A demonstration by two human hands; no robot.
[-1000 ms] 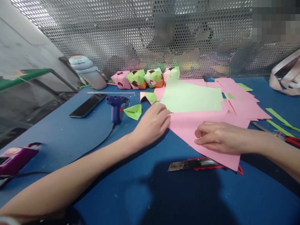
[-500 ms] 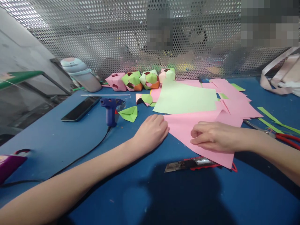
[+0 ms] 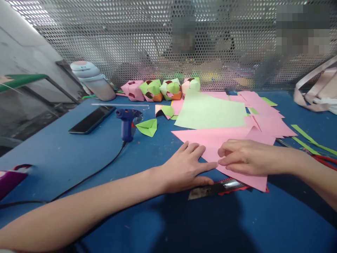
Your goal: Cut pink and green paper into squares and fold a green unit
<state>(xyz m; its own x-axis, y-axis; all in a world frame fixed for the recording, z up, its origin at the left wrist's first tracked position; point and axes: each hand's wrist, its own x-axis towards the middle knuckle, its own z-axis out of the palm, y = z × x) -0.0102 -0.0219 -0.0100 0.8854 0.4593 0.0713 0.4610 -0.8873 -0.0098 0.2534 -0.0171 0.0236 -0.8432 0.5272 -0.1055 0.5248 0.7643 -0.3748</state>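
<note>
A pink sheet of paper [image 3: 210, 140], folded into a triangle, lies in front of me on the blue table. My left hand [image 3: 188, 167] rests with fingers spread over its lower left edge, the thumb close to a utility knife [image 3: 223, 186]. On the paper's right half is my right hand [image 3: 242, 156], its fingers curled and pressed together; whether paper is pinched between them is hidden. The knife lies partly under the paper's lower corner, with its blade pointing left. Just beyond the folded sheet is a pale green sheet [image 3: 210, 110].
A blue glue gun [image 3: 127, 124] with a cord stands left of a folded green piece [image 3: 147, 127]. Further left are a phone [image 3: 92, 119] and a bottle [image 3: 93, 80]. Several paper balls [image 3: 133, 90] line the mesh. Red-handled scissors [image 3: 325, 161] lie right, near pink sheets [image 3: 271, 117].
My left hand has left the paper's left tip, moved right and towards me, and its fingers have spread. My right hand stays almost in place on the paper.
</note>
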